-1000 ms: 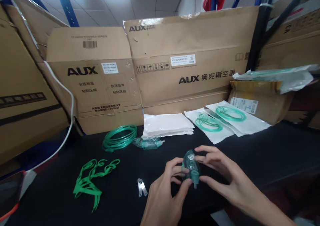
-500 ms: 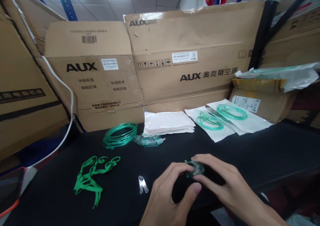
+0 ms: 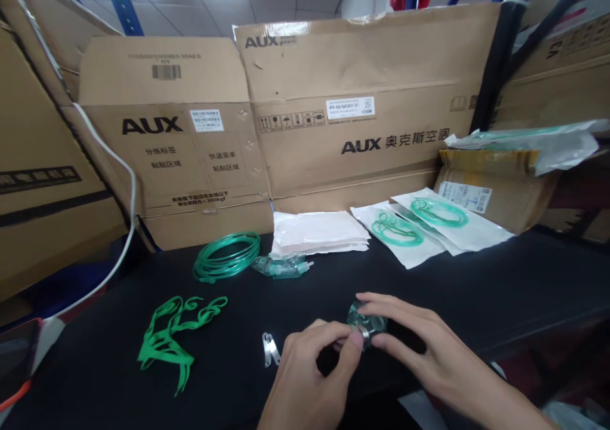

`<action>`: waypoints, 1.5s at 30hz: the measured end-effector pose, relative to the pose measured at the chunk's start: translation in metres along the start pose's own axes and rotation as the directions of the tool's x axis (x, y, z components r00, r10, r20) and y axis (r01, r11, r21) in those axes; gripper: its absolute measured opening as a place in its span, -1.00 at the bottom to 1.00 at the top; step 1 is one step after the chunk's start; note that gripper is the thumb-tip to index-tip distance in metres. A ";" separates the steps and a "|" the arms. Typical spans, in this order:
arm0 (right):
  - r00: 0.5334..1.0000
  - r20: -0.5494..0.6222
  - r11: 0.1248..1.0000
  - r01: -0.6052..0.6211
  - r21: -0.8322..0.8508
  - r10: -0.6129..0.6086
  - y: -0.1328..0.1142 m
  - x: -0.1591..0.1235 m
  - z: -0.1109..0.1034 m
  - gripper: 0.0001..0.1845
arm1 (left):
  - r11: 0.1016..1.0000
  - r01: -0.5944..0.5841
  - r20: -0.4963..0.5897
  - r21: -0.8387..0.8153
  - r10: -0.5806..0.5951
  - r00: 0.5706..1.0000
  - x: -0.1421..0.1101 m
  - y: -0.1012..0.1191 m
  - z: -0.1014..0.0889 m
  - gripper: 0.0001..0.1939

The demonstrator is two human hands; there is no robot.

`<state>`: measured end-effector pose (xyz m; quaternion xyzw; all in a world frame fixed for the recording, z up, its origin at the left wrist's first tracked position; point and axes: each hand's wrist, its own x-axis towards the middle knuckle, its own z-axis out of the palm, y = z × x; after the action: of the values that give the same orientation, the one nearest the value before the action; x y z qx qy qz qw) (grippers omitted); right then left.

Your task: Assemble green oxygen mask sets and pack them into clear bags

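Observation:
A small see-through green oxygen mask [image 3: 353, 314] is between my hands at the lower middle of the view. My right hand [image 3: 429, 344] grips the mask from the right, fingers over its top and thumb at its lower side. My left hand [image 3: 317, 363] pinches thumb and forefinger together at the mask's near left edge, where a shiny metal nose strip [image 3: 365, 332] shows at the fingertips. Left of my left hand, loose metal strips [image 3: 271, 350] lie on the black table [image 3: 229, 379]. Part of the mask is hidden behind my fingers.
Green elastic straps [image 3: 166, 347] lie in a tangle at left. Behind stand a coil of green tubing [image 3: 226, 256], a clear bagged piece [image 3: 283, 266], white pouches [image 3: 319, 232] and pouches with green tubing [image 3: 400, 230]. Cardboard boxes [image 3: 305, 163] wall the back; a phone [image 3: 19, 360] is far left.
My left thumb and forefinger have closed into a pinch at the mask's edge, and the metal strip now shows there. The mask has turned slightly in my right hand.

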<state>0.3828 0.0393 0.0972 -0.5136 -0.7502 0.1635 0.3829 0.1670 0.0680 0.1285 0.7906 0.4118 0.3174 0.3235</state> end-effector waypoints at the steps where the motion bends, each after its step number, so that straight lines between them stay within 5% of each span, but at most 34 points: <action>1: 1.000 0.006 1.000 -0.019 0.015 0.019 0.000 0.000 -0.001 -0.64 | 1.000 0.012 -0.002 -0.005 -0.012 1.000 0.000 0.000 0.000 -0.71; 6: 0.996 0.086 0.993 -0.003 0.114 -0.007 -0.004 0.005 -0.007 -0.71 | 0.992 0.035 0.039 -0.124 -0.031 0.999 0.002 0.000 -0.001 -0.73; 12: 0.997 0.033 0.984 0.061 0.165 -0.067 -0.009 0.009 -0.010 -0.76 | 0.995 0.017 0.009 -0.100 -0.016 1.000 0.001 -0.004 -0.003 -0.58; 18: 0.987 -0.046 0.982 0.157 0.107 -0.153 -0.005 0.009 -0.005 -0.49 | 0.979 -0.090 0.023 -0.182 0.096 0.995 0.002 0.001 -0.001 -0.64; 27: 0.982 0.008 0.981 0.187 0.047 -0.187 -0.006 0.007 -0.005 -0.47 | 0.976 -0.189 0.053 -0.105 0.196 0.979 -0.001 -0.007 0.003 -0.63; 31: 0.971 -0.065 0.973 0.229 -0.015 -0.230 -0.007 0.007 0.002 -0.53 | 0.973 -0.232 -0.003 0.015 0.232 0.973 -0.001 -0.011 0.007 -0.69; 35: 0.962 -0.107 0.965 0.240 -0.103 -0.251 -0.008 0.007 0.007 -0.57 | 0.981 -0.156 -0.139 -0.118 0.140 0.980 -0.002 -0.012 0.012 -0.82; 38: 0.961 -0.125 0.965 0.231 -0.123 -0.246 -0.010 0.008 0.008 -0.58 | 0.967 -0.204 -0.197 -0.152 0.172 0.965 -0.003 -0.013 0.015 -0.86; 45: 0.959 -0.160 0.970 0.221 -0.098 -0.234 -0.013 0.009 0.005 -0.54 | 0.952 -0.305 -0.168 0.002 0.301 0.939 -0.005 -0.013 0.014 -0.80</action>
<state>0.3689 0.0422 0.1062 -0.4507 -0.7747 0.0439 0.4413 0.1697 0.0661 0.1087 0.8113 0.3071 0.4332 0.2446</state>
